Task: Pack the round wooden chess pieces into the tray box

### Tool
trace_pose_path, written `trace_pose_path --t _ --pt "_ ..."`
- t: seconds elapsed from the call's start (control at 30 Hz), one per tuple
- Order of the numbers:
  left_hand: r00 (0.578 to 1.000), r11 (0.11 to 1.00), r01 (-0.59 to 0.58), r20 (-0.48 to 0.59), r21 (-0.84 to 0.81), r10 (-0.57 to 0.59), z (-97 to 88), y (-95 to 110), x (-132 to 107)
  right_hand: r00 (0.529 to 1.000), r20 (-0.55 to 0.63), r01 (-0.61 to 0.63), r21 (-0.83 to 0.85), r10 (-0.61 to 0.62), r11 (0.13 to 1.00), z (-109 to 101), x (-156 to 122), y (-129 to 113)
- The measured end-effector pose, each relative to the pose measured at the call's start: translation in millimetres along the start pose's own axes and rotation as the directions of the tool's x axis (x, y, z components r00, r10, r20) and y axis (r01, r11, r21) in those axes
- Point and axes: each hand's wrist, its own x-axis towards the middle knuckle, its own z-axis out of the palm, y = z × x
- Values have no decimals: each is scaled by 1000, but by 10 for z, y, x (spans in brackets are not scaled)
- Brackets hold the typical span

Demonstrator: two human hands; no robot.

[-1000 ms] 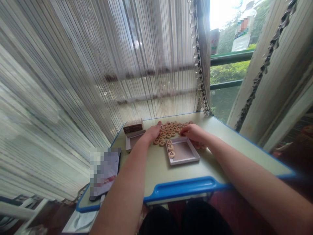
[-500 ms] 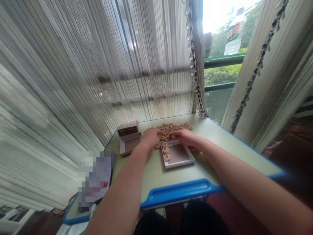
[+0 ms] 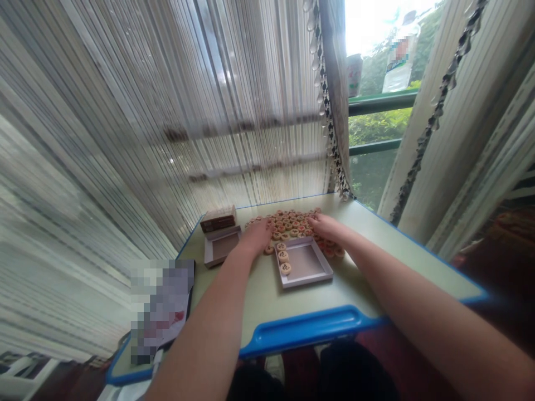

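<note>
Both hands at a pile of wooden xiangqi pieces (image 3: 290,224).
The left hand (image 3: 257,236) and right hand (image 3: 328,227) touched the pile beyond a shallow tray (image 3: 304,263) on the bench (image 3: 259,289); the fingers' state could not be told.

Left hand (image 3: 257,236) and right hand (image 3: 328,227) palm-down, a little apart — both bare forearms (image 3: 209,323) stretched forward

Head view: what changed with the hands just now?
The right hand moved in toward the left hand over the far edge of the tray, then back right onto the pieces. Neither visibly grips one. The left hand stayed; the tray and its three pieces stayed put.
</note>
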Motion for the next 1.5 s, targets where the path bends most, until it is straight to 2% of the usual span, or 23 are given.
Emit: trace_pose_path --t 0.13,0.33,0.5,0.57,0.73,0.87,1.03,1.13,1.2,1.43,1.5 --pt "997 999 52 -64 4 -52 20 -58 28 998 -31 -51 73 54 996 -27 -3 -25" --pt "992 990 117 33 77 -120 62 -71 19 992 -100 -60 117 72 991 -33 -12 -5" --pt "980 983 177 -99 48 -172 43 -21 8 988 -138 -44 133 62 990 -101 -70 -64" --pt "980 984 174 -110 45 -168 50 -10 6 988 -142 -46 138 66 989 -146 -101 -75" --pt "994 994 102 29 46 -103 64 28 -21 986 -89 -129 104 139 986 -233 -111 14" --pt "998 997 63 -20 46 -63 35 87 -47 972 19 -237 46 236 971 -271 -78 115" --pt "993 997 -50 -102 63 56 2 162 -42 961 109 -260 26 256 965 -297 -71 101" --pt "979 990 -115 -162 78 126 -13 204 -39 969 110 -226 39 221 973 -296 -74 55" --pt "975 988 -144 -167 50 150 -21 223 -47 977 94 -195 41 191 980 -287 -75 34" --pt "981 981 -189 -45 -40 187 21 224 -65 982 32 -190 36 188 981 -249 -104 43" --pt "981 979 -191 -45 -74 188 40 214 -54 993 -17 -117 44 118 992 -237 -120 27"
